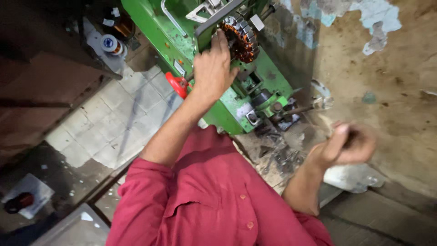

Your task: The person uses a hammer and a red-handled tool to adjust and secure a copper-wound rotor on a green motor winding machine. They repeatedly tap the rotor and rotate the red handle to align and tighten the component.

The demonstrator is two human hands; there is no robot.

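At the far left a small spool of copper wire with a white and blue end label (109,43) stands on a grey ledge, well apart from both hands. Below it runs a floor of pale square tiles (114,123). Right of the spool, a red knob (176,84) sticks out from the side of a green metal winding machine (236,102).

The left hand (212,68) reaches up to this machine, its grip pressed around the edge of a dark flat metal plate (214,23). Just beside its fingers, touching or nearly so, sits a round steel stator wound with copper coils (241,38), mounted on the machine to the right of the hand.

Lower on the machine a thin metal crank rod (300,110) points rightward. The right hand (348,145) is blurred, curled shut into a fist around something dark; what it pinches cannot be told. It hovers near the rod's end, well apart from the stator, over a stained brown wall (391,91).
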